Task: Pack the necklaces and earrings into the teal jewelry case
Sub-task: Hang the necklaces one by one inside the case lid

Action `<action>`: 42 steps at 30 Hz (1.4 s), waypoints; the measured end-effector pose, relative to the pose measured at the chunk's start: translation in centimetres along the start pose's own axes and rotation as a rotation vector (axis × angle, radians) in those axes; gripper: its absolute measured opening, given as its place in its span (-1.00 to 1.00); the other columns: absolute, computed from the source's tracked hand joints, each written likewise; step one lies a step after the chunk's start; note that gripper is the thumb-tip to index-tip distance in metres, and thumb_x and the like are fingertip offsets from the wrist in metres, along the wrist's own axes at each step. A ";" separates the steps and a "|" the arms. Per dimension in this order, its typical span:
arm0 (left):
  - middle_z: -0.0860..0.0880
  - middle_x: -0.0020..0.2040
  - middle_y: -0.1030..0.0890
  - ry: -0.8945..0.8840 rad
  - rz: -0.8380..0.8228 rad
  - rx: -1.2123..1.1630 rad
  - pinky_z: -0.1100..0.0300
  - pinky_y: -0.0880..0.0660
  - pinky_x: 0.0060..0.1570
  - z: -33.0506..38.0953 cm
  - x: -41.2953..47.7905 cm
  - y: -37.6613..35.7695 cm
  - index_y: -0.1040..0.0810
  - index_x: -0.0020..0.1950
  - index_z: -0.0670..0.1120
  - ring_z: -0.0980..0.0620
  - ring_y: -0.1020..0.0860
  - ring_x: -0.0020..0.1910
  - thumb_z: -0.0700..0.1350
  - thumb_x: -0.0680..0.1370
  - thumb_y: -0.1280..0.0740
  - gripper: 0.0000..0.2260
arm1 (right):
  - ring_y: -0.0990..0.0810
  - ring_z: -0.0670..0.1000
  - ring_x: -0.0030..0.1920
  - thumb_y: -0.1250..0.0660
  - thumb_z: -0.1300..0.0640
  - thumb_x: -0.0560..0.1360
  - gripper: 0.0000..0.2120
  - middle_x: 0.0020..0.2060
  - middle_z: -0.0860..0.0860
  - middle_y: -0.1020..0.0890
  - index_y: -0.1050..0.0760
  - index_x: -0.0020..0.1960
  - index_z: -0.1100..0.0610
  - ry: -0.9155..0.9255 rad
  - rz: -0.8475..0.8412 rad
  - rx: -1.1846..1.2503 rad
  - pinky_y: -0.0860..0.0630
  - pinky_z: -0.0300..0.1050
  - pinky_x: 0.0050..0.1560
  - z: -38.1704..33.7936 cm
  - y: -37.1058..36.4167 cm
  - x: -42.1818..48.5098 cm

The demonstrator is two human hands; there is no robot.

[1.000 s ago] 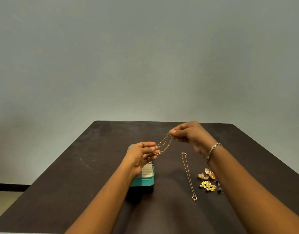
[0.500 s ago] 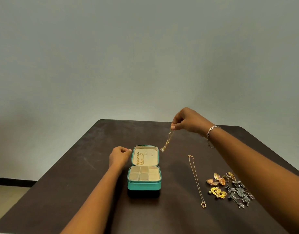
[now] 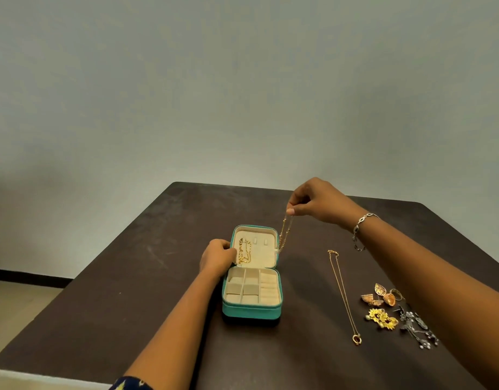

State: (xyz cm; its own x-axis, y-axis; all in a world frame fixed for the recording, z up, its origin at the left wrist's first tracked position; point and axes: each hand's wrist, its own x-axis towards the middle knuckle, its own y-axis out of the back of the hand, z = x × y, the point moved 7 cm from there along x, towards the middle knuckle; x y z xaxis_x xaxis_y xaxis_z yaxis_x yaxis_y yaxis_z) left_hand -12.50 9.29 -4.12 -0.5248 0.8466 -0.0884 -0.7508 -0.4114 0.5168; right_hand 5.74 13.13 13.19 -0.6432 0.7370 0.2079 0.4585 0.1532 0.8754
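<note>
Case [image 3: 252,308]: teal, rectangular with rounded corners, a zip line round the wall. It stands open mid-table [image 3: 124,280], with the lid [image 3: 270,258] tipped up at the far side.
Lining is cream and soft-looking. The base is divided into small square cells in two columns on the left and a column of padded rolls on the right.
Lid contents: one gold chain [image 3: 244,252], bunched and hanging at the left of the lid panel. Two small cream tabs sit beside it.

Left hand [image 3: 216,258]: fingers curled on the lid's left edge, gripping it, with the thumb close to the chain.
Right hand [image 3: 317,202]: raised above the case's far right corner, thumb and fingers pinching the top of a beaded necklace [image 3: 284,235].
The beaded necklace is fine and gold, and hangs doubled and straight down. Its pale end bead is level with the lid's right edge. Cannot tell whether they touch.
Bracelet [image 3: 360,229] on the right wrist: silvery links.

On the table, right of the case and well apart from it:
- pendant necklace [image 3: 342,294], thin gold, laid out long, with the ring-shaped pendant at the near end
- gold earrings [image 3: 381,296], domed
- yellow earrings [image 3: 382,320], flower-shaped
- silver earrings [image 3: 415,329], dark and leafy, partly under the right forearm

The table top is dark brown and matte, with faint scuffs.
</note>
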 end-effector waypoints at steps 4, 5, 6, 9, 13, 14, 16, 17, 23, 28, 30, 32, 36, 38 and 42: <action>-0.01 -0.03 -0.62 -0.113 -0.014 -0.137 -0.08 -0.53 0.04 -0.2 -0.7 -0.4 -0.51 0.07 -0.02 0.00 -0.59 -0.05 -0.11 0.55 -0.21 -0.86 | -0.48 -0.11 -0.30 -0.39 0.20 0.43 -0.90 -0.23 0.05 -0.62 -0.62 -0.10 0.21 0.028 -0.002 -0.005 -0.35 -0.34 -0.31 -0.7 -1.0 0.3; 0.00 -0.01 -0.61 -0.146 -0.008 -0.157 -0.09 -0.52 0.05 -0.1 -0.9 -0.5 -0.50 0.11 -0.01 0.01 -0.59 -0.04 -0.09 0.57 -0.21 -0.85 | -0.47 -0.11 -0.31 -0.38 0.20 0.43 -0.91 -0.23 0.06 -0.63 -0.62 -0.10 0.21 0.038 -0.002 -0.004 -0.35 -0.34 -0.31 -0.9 -1.2 0.3; 0.01 -0.01 -0.61 -0.175 0.001 -0.174 -0.10 -0.52 0.05 -0.2 -1.1 -0.5 -0.48 0.13 0.00 0.01 -0.59 -0.04 -0.07 0.57 -0.20 -0.83 | -0.46 -0.12 -0.32 -0.38 0.20 0.43 -0.91 -0.23 0.06 -0.63 -0.62 -0.11 0.21 0.047 -0.002 -0.002 -0.34 -0.33 -0.32 -1.1 -1.5 0.4; 0.05 -0.04 -0.60 -0.241 0.035 -0.203 -0.06 -0.53 0.01 -0.2 -1.7 -0.4 -0.46 0.18 0.01 0.05 -0.59 -0.06 -0.05 0.58 -0.19 -0.81 | -0.47 -0.12 -0.32 -0.38 0.19 0.44 -0.89 -0.24 0.03 -0.61 -0.62 -0.09 0.22 0.065 -0.001 0.014 -0.34 -0.35 -0.33 -1.6 -2.0 0.7; 0.05 -0.04 -0.59 -0.293 0.045 -0.253 0.08 -0.55 -0.07 0.2 -2.2 -0.3 -0.44 0.21 -0.03 0.09 -0.58 -0.08 -0.06 0.60 -0.17 -0.79 | -0.50 -0.10 -0.25 -0.37 0.18 0.45 -0.89 -0.20 0.04 -0.63 -0.61 -0.07 0.21 0.067 -0.001 0.027 -0.36 -0.36 -0.31 -1.9 -3.0 1.0; 0.05 -0.03 -0.59 -0.301 0.046 -0.256 0.09 -0.55 -0.07 0.2 -2.3 -0.2 -0.43 0.21 -0.02 0.09 -0.58 -0.07 -0.05 0.60 -0.16 -0.79 | -0.50 -0.11 -0.25 -0.37 0.18 0.45 -0.88 -0.18 0.04 -0.64 -0.61 -0.07 0.21 0.066 -0.005 0.027 -0.36 -0.37 -0.31 -1.9 -3.3 1.1; 0.06 -0.05 -0.59 -0.314 0.051 -0.256 0.10 -0.55 -0.09 0.2 -2.4 -0.2 -0.43 0.20 -0.02 0.09 -0.58 -0.08 -0.05 0.60 -0.16 -0.80 | -0.50 -0.12 -0.23 -0.37 0.17 0.45 -0.88 -0.14 0.05 -0.65 -0.61 -0.07 0.20 0.061 -0.015 0.015 -0.38 -0.37 -0.29 -1.8 -4.2 1.2; 0.06 -0.06 -0.59 -0.320 0.055 -0.258 0.11 -0.55 -0.11 0.2 -2.4 -0.2 -0.43 0.20 -0.02 0.08 -0.59 -0.10 -0.06 0.60 -0.16 -0.80 | -0.51 -0.12 -0.21 -0.36 0.17 0.45 -0.88 -0.13 0.05 -0.65 -0.61 -0.06 0.19 0.061 -0.020 -0.002 -0.38 -0.37 -0.27 -1.8 -4.7 1.3; 0.09 -0.17 -0.59 -0.335 0.067 -0.266 0.24 -0.50 -0.23 0.4 -2.5 -0.1 -0.43 0.17 -0.01 0.14 -0.57 -0.22 -0.08 0.60 -0.16 -0.83 | -0.48 -0.11 -0.15 -0.34 0.13 0.47 -0.84 -0.05 0.04 -0.64 -0.60 0.01 0.17 0.069 -0.020 -0.113 -0.38 -0.32 -0.20 -1.5 -6.8 1.9; 0.07 -0.15 -0.60 -0.337 0.063 -0.284 0.12 -0.54 -0.17 0.4 -2.5 -0.2 -0.44 0.17 -0.02 0.09 -0.59 -0.20 -0.08 0.60 -0.17 -0.83 | -0.46 -0.07 -0.09 -0.31 0.12 0.49 -0.84 -0.05 0.01 -0.58 -0.60 0.02 0.11 0.109 0.066 -0.223 -0.35 -0.22 -0.13 -1.1 -7.4 2.3; 0.05 -0.15 -0.61 -0.335 0.067 -0.289 0.07 -0.56 -0.14 0.3 -2.5 -0.2 -0.44 0.16 -0.02 0.06 -0.60 -0.17 -0.08 0.60 -0.17 -0.83 | -0.46 -0.02 -0.04 -0.28 0.13 0.51 -0.84 -0.07 0.02 -0.56 -0.60 0.02 0.08 0.161 0.123 -0.292 -0.34 -0.21 -0.14 -0.9 -7.8 2.3; 0.05 -0.14 -0.61 -0.340 0.070 -0.294 0.08 -0.56 -0.15 0.3 -2.5 -0.2 -0.45 0.16 -0.02 0.06 -0.60 -0.17 -0.09 0.60 -0.17 -0.83 | -0.46 0.03 -0.07 -0.29 0.13 0.50 -0.85 -0.11 0.06 -0.57 -0.61 0.00 0.11 0.225 0.192 -0.346 -0.32 -0.18 -0.18 -1.2 -8.0 2.1; 0.08 -0.11 -0.60 -0.351 0.060 -0.312 0.27 -0.51 -0.25 0.4 -2.4 -0.2 -0.44 0.15 0.00 0.15 -0.58 -0.20 -0.10 0.60 -0.17 -0.85 | -0.49 0.01 -0.37 -0.59 0.10 0.18 -0.80 -0.39 0.04 -0.55 -0.61 -0.31 0.13 0.365 0.293 -0.544 -0.36 -0.19 -0.44 -1.8 -8.7 1.4; 0.08 -0.10 -0.60 -0.358 0.057 -0.327 0.29 -0.51 -0.25 0.4 -2.5 -0.1 -0.45 0.14 0.01 0.14 -0.58 -0.18 -0.11 0.60 -0.17 -0.85 | -0.49 -0.02 -0.40 -0.62 0.05 0.09 -0.73 -0.41 0.02 -0.54 -0.59 -0.35 0.12 0.384 0.313 -0.597 -0.35 -0.24 -0.46 -1.7 -9.1 1.4; 0.07 -0.09 -0.60 -0.373 0.048 -0.354 0.34 -0.52 -0.24 0.5 -2.5 -0.1 -0.44 0.13 0.03 0.15 -0.59 -0.15 -0.12 0.60 -0.17 -0.86 | -0.51 0.01 -0.35 -0.62 0.03 0.09 -0.70 -0.38 0.04 -0.55 -0.60 -0.31 0.13 0.411 0.352 -0.619 -0.37 -0.22 -0.40 -1.5 -9.3 1.3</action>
State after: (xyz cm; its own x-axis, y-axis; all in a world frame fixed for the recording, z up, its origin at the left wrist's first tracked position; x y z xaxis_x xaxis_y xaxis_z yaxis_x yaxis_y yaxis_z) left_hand -10.91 7.38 -3.51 -0.4318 0.8602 0.2711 -0.8531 -0.4872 0.1869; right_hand -0.31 11.71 5.95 -0.7533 0.3557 0.5531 0.3313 -0.5213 0.7865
